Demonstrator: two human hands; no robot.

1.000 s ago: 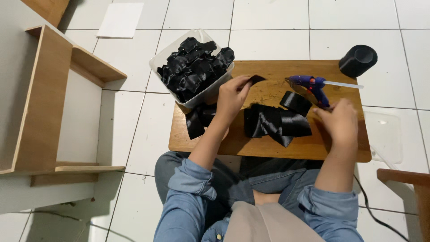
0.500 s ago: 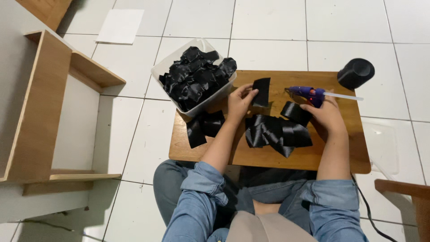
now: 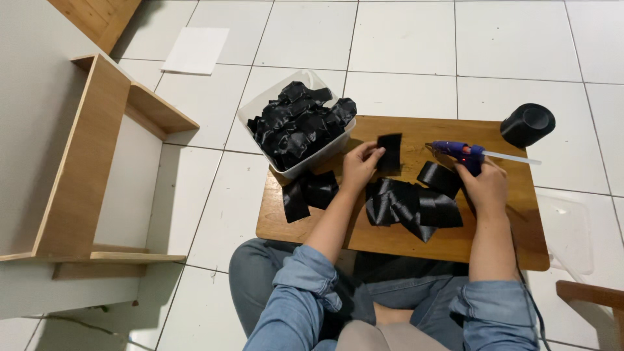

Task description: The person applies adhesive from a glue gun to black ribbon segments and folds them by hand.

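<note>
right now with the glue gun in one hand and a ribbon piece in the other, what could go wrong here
1. The right hand grips the glue gun close above the pile of black ribbon; a drip could spoil those pieces.
2. The left hand pinches the small ribbon piece by its edge, so the fingertips could meet hot glue.
3. The white bin of ribbon hangs over the wooden board corner; a nudge might tip it.

Both hands forward, left hand [image 3: 359,166] pinching, right hand [image 3: 484,188] clenched
</note>
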